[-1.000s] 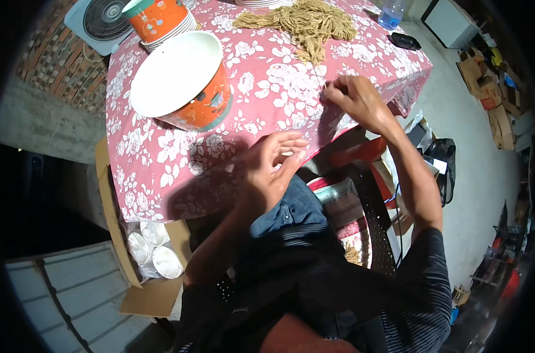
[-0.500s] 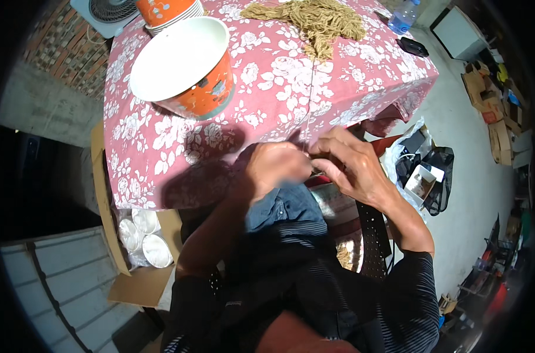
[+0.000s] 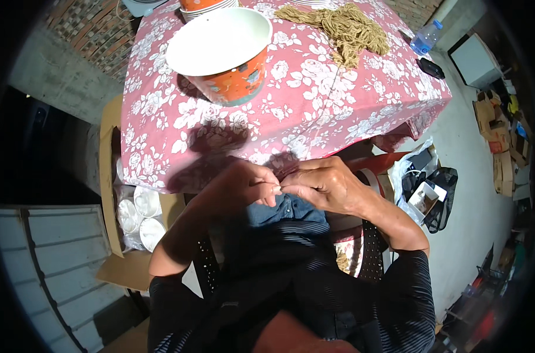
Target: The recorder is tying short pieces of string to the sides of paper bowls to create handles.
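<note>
Above my lap, just off the table's near edge, my left hand [image 3: 257,181] and my right hand [image 3: 325,185] meet with their fingertips pinched together. Between them is something too small to make out, with a pale spot at the left fingertips. A tangled bundle of tan strands [image 3: 355,32] lies toward the far side of the table. From it a thin line runs toward my hands; whether it is a strand or a cloth crease I cannot tell. An orange paper tub [image 3: 238,79] with a white inside tilts on the table to the left.
A pink floral tablecloth [image 3: 197,112] covers the table. Stacked tubs [image 3: 200,5] stand behind the tilted one. At the far right are a water bottle [image 3: 426,38] and a black object [image 3: 430,68]. A cardboard box [image 3: 110,176] of white containers sits left, bags [image 3: 444,182] right.
My hands have come lower and nearer my body, and the right fingers have closed in toward the left. The view has shifted, so the table appears higher and further right.
</note>
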Demonstrator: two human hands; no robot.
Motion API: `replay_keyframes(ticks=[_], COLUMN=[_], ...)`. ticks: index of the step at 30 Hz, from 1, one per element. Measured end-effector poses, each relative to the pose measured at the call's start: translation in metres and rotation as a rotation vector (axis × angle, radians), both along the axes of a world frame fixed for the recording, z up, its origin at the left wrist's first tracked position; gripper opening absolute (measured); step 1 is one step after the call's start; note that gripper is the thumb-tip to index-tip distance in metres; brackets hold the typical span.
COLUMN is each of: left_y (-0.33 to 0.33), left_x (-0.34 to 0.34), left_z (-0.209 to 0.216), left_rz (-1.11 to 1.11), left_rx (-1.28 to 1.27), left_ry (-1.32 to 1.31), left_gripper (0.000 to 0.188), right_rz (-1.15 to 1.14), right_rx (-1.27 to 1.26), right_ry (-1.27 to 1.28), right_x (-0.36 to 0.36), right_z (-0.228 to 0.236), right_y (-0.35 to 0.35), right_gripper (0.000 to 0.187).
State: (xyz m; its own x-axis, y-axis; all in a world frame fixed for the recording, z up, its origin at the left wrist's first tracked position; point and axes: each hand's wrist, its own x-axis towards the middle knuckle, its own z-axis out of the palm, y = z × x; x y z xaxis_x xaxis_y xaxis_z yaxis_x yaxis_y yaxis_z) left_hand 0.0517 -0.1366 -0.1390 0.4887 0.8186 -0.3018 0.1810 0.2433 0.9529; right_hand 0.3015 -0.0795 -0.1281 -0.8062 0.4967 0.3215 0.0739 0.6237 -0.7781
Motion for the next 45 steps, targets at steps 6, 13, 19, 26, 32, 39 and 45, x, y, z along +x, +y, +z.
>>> replay_keyframes(ticks=[6, 13, 19, 26, 32, 39, 45], left_y=[0.009, 0.026, 0.078, 0.097, 0.109, 0.081, 0.076], left_x=[0.000, -0.039, -0.051, -0.055, -0.073, -0.041, -0.036], left_z=[0.022, 0.060, 0.090, 0.101, 0.091, 0.092, 0.081], left_rz=[0.009, 0.509, 0.482, 0.630, 0.285, 0.348, 0.420], left_rx=[0.068, 0.995, 1.625, 1.657, 1.358, 1.255, 1.295], left_ry=[0.137, 0.548, 0.821, 0.838, 1.003, 0.762, 0.808], left_gripper=[0.023, 0.018, 0.044, 0.049, 0.044, 0.042, 0.045], right_rz=[-0.183, -0.597, -0.708, -0.653, -0.642, -0.630, -0.656], right_rx=[0.026, -0.392, -0.418, -0.181, -0.428, -0.399, -0.286], right_ry=[-0.077, 0.235, 0.395, 0.471, 0.504, 0.392, 0.434], right_x=[0.000, -0.017, -0.049, -0.060, -0.064, -0.072, -0.076], right_z=[0.009, 0.022, 0.021, 0.016, 0.020, 0.028, 0.029], right_y=[-0.004, 0.014, 0.022, 0.035, 0.036, 0.031, 0.025], right_gripper=[0.011, 0.011, 0.013, 0.006, 0.008, 0.011, 0.011])
